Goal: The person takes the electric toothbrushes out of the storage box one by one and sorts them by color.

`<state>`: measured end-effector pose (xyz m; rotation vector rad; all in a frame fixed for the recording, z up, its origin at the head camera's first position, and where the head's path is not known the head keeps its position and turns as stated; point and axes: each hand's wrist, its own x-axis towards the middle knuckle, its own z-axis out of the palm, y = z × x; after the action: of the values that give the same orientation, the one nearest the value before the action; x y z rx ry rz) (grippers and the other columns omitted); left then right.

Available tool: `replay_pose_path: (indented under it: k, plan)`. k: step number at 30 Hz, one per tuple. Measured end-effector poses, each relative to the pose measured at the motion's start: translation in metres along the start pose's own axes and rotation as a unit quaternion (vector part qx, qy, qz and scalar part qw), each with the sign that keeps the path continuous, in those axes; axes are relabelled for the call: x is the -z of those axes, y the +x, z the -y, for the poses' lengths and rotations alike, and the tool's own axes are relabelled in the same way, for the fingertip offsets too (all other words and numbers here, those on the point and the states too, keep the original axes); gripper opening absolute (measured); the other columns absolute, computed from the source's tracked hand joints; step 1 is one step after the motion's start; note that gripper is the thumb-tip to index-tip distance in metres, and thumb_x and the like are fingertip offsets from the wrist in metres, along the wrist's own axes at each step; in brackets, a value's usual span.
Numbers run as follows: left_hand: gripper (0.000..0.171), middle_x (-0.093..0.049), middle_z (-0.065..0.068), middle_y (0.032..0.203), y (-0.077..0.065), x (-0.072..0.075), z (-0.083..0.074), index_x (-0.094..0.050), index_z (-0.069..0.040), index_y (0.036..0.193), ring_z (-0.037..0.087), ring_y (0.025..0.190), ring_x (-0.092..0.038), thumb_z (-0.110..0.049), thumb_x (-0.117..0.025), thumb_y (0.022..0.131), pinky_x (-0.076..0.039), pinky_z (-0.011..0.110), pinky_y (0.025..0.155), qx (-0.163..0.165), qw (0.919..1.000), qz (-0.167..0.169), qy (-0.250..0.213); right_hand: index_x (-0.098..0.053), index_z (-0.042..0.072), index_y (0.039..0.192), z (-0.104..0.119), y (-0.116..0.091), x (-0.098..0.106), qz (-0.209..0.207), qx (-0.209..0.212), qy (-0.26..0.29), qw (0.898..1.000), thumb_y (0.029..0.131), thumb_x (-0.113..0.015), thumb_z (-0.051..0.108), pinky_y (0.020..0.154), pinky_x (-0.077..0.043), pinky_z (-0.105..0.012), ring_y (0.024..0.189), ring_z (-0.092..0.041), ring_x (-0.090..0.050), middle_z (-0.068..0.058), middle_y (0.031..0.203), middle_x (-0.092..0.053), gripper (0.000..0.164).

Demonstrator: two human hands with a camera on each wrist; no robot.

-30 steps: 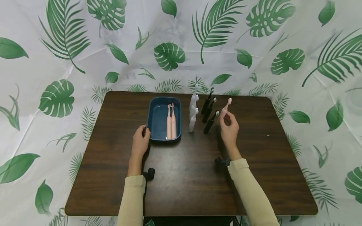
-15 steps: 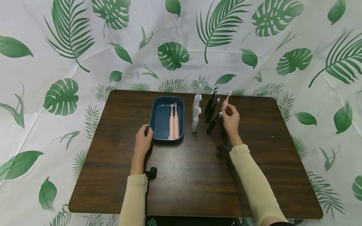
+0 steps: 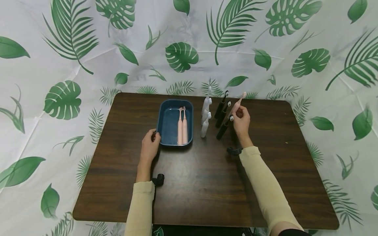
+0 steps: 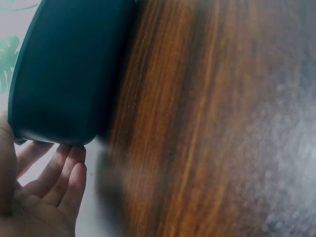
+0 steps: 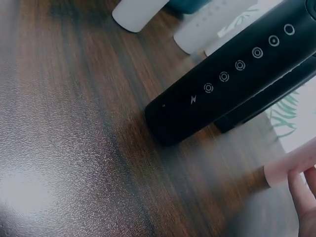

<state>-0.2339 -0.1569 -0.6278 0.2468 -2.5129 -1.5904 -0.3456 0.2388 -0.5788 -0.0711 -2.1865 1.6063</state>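
Observation:
My right hand point(image 3: 242, 125) pinches a pink electric toothbrush point(image 3: 236, 107) by its handle, behind and right of the black toothbrushes. The brush leans with its head to the back right; in the right wrist view its base point(image 5: 279, 173) is close over the table. My left hand point(image 3: 149, 146) holds the front left corner of a dark blue tray point(image 3: 166, 126), thumb at the rim and fingers point(image 4: 71, 168) against the outer wall. Two pink toothbrushes point(image 3: 179, 131) lie side by side along the tray's right half, heads toward the back.
Several black electric toothbrushes point(image 3: 222, 131) stand upright in a row just left of my right hand. Left of them is a row of white ones point(image 3: 204, 128), between them and the tray. The wooden table point(image 3: 195, 190) ends at a leaf-patterned cloth point(image 3: 141, 72) behind.
My right hand has moved farther back with the pink toothbrush and brought it lower, tilting its head more to the right. My left hand stays at the tray corner. The head view shifted slightly.

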Motion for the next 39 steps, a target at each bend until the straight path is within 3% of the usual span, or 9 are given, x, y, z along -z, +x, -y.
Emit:
replay_pose_path:
  k: [4, 11, 15, 20, 25, 31, 35, 39]
  plan:
    - [0.037, -0.065, 0.01, 0.111, 0.001, -0.003, -0.003, -0.061, -0.006, 0.129, 0.024, 0.098, -0.06, -0.028, -0.053, 0.1, -0.048, 0.041, 0.087, -0.004, 0.9999, -0.005, -0.008, -0.06, -0.011, 0.121, -0.001, 0.001, 0.004, -0.001, -0.001, 0.007, 1.0, 0.091, -0.064, -0.002, 0.086, -0.05, -0.028, 0.1, -0.034, -0.061, -0.029, 0.114, -0.062, 0.032]
    - [0.036, -0.065, 0.009, 0.11, 0.001, -0.006, -0.005, -0.061, -0.007, 0.128, 0.023, 0.096, -0.059, -0.028, -0.052, 0.101, -0.047, 0.04, 0.086, -0.007, 0.9999, 0.0, -0.01, -0.049, -0.011, 0.132, 0.0, -0.001, 0.013, 0.041, -0.014, 0.005, 0.999, 0.088, -0.062, -0.004, 0.096, -0.045, -0.056, 0.114, -0.048, -0.055, -0.032, 0.123, -0.056, 0.046]
    - [0.035, -0.065, 0.01, 0.111, -0.001, -0.005, -0.005, -0.061, -0.007, 0.129, 0.023, 0.096, -0.059, -0.027, -0.052, 0.101, -0.047, 0.04, 0.085, -0.002, 0.9998, 0.0, -0.018, -0.044, -0.009, 0.136, -0.005, 0.001, 0.015, 0.059, -0.027, 0.002, 0.998, 0.086, -0.064, -0.006, 0.1, -0.04, -0.06, 0.118, -0.052, -0.051, -0.034, 0.126, -0.052, 0.054]
    - [0.038, -0.064, 0.012, 0.115, -0.005, -0.003, -0.006, -0.06, -0.006, 0.131, 0.025, 0.099, -0.059, -0.029, -0.051, 0.102, -0.047, 0.043, 0.087, 0.005, 0.9999, -0.002, -0.014, -0.044, -0.005, 0.137, -0.009, 0.002, 0.024, 0.048, -0.061, -0.021, 0.997, 0.088, -0.065, -0.002, 0.1, -0.045, -0.047, 0.118, -0.046, -0.05, -0.032, 0.13, -0.049, 0.053]
    - [0.04, -0.063, 0.014, 0.118, -0.005, -0.005, -0.007, -0.059, -0.005, 0.132, 0.028, 0.103, -0.059, -0.029, -0.05, 0.102, -0.047, 0.045, 0.09, 0.005, 0.9999, -0.001, -0.015, -0.052, -0.004, 0.128, 0.021, -0.013, 0.041, -0.003, -0.056, -0.017, 0.998, 0.09, -0.064, 0.001, 0.079, -0.047, -0.024, 0.096, -0.029, -0.057, -0.026, 0.116, -0.057, 0.04]
    - [0.038, -0.062, 0.014, 0.117, -0.007, -0.006, -0.008, -0.059, -0.005, 0.131, 0.029, 0.104, -0.059, -0.028, -0.049, 0.102, -0.047, 0.046, 0.091, 0.01, 0.9998, -0.006, -0.013, -0.058, -0.014, 0.111, 0.049, -0.039, 0.053, -0.084, -0.014, 0.048, 0.995, 0.093, -0.059, 0.001, 0.065, -0.04, -0.022, 0.072, -0.012, -0.051, -0.011, 0.091, -0.059, 0.023]
    - [0.039, -0.062, 0.013, 0.118, -0.006, -0.006, -0.01, -0.059, -0.006, 0.132, 0.028, 0.106, -0.059, -0.03, -0.048, 0.102, -0.047, 0.046, 0.092, 0.014, 0.9998, -0.01, -0.005, -0.058, -0.018, 0.098, 0.058, -0.056, 0.053, -0.125, 0.052, 0.093, 0.986, 0.094, -0.058, -0.002, 0.059, -0.037, -0.024, 0.064, -0.012, -0.048, -0.014, 0.082, -0.058, 0.016]
    - [0.041, -0.061, 0.014, 0.119, -0.003, -0.006, -0.012, -0.059, -0.006, 0.133, 0.029, 0.108, -0.059, -0.031, -0.048, 0.103, -0.047, 0.046, 0.094, 0.01, 0.9999, -0.006, -0.007, -0.058, -0.017, 0.089, 0.072, -0.077, 0.045, -0.135, 0.122, 0.095, 0.979, 0.095, -0.057, -0.002, 0.057, -0.037, -0.023, 0.061, -0.012, -0.049, -0.018, 0.078, -0.058, 0.016]
